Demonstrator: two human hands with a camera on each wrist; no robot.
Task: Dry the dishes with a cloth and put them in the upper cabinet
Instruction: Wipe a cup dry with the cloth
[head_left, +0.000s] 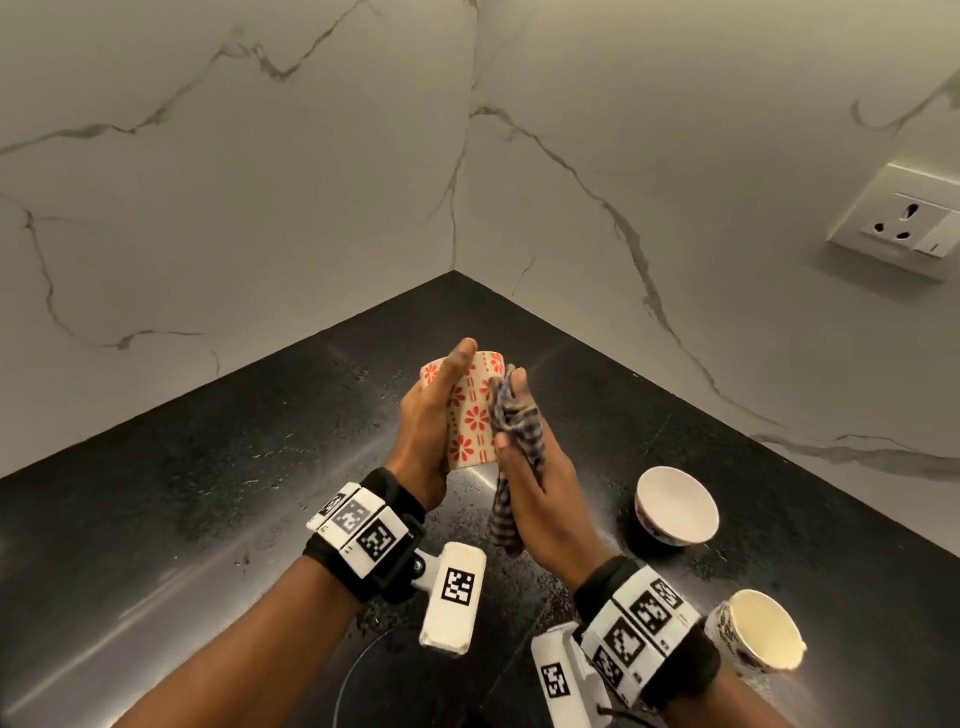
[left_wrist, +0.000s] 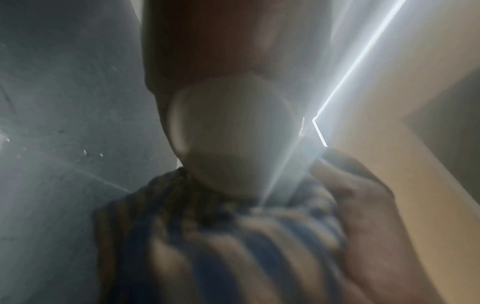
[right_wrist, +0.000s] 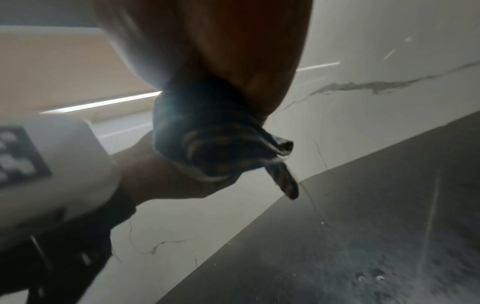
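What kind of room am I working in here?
Most likely a home kitchen: a dark stone counter in a marble-look wall corner, a wall socket, and bowls waiting beside the mug.

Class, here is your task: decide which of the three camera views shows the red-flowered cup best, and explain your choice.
The head view: the red-flowered cup is sharp, its pattern clear, held by the left hand while the right hand presses the checked cloth against it. The left wrist view shows only its plain, blurred underside. The right wrist view shows no cup, only the cloth.
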